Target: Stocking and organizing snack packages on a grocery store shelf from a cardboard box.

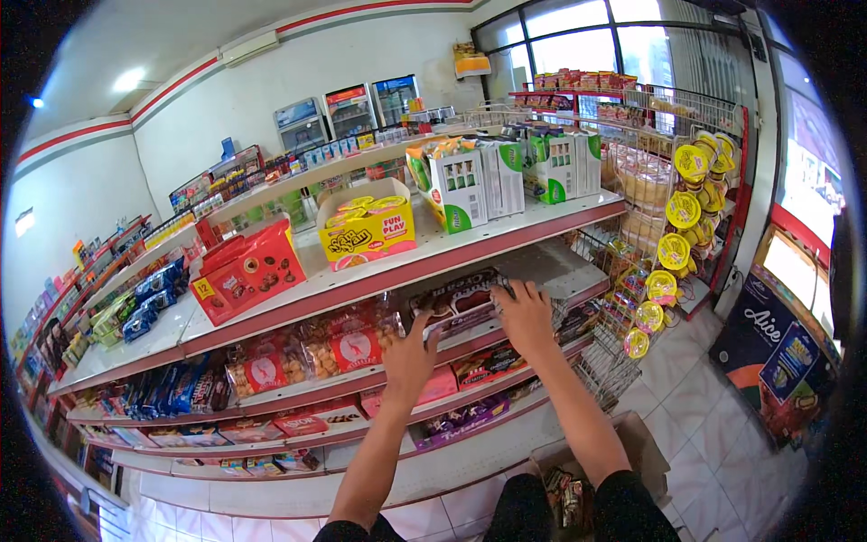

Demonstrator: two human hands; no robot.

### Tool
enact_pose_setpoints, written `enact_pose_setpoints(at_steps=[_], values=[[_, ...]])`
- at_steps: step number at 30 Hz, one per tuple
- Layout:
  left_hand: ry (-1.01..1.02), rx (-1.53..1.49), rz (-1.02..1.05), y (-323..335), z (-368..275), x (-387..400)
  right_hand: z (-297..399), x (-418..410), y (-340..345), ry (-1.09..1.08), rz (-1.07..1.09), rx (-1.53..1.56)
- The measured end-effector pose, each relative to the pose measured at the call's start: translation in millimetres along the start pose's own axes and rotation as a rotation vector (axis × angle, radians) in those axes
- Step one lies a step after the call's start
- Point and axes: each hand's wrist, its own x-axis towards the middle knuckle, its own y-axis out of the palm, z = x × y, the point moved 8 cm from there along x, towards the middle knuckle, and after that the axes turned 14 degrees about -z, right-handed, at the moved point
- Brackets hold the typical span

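Both my hands reach to the second shelf of a store gondola, at the two ends of a dark brown snack box (460,298). My left hand (412,349) is at the box's left end, beside clear bags of round biscuits (352,345) with red labels. My right hand (525,315) has its fingertips over the box's right end. Fingers of both hands touch the box. To its right the grey shelf board (562,274) is bare.
Above, the top shelf holds a yellow cup-snack box (369,227), a red box (250,271) and white-green cartons (460,186). A wire rack (609,339) with hanging yellow cups (673,251) stands right. An open cardboard box (640,447) lies on the floor by my legs.
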Motion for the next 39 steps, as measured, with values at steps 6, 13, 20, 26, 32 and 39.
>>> enact_pose_setpoints(at_steps=[6, 13, 20, 26, 32, 39], values=[[-0.389, -0.323, 0.255, -3, -5, -48, -32, -93, -43, 0.43, -0.1, 0.308], [-0.391, -0.933, 0.699, 11, -128, -236, -54, -421, -57, 1.222, 0.395, 0.287], [0.012, -1.118, 1.144, 28, -236, -371, -11, -638, -132, 1.385, 0.973, -0.002], [0.324, -0.909, 1.304, 53, -276, -439, -35, -665, -120, 1.535, 0.821, 0.227], [0.389, -0.734, 1.524, 65, -300, -482, -60, -745, -67, 1.553, 1.017, 0.179], [0.213, -0.584, 1.462, 83, -317, -481, -167, -804, -56, 1.845, 0.801, 0.09]])
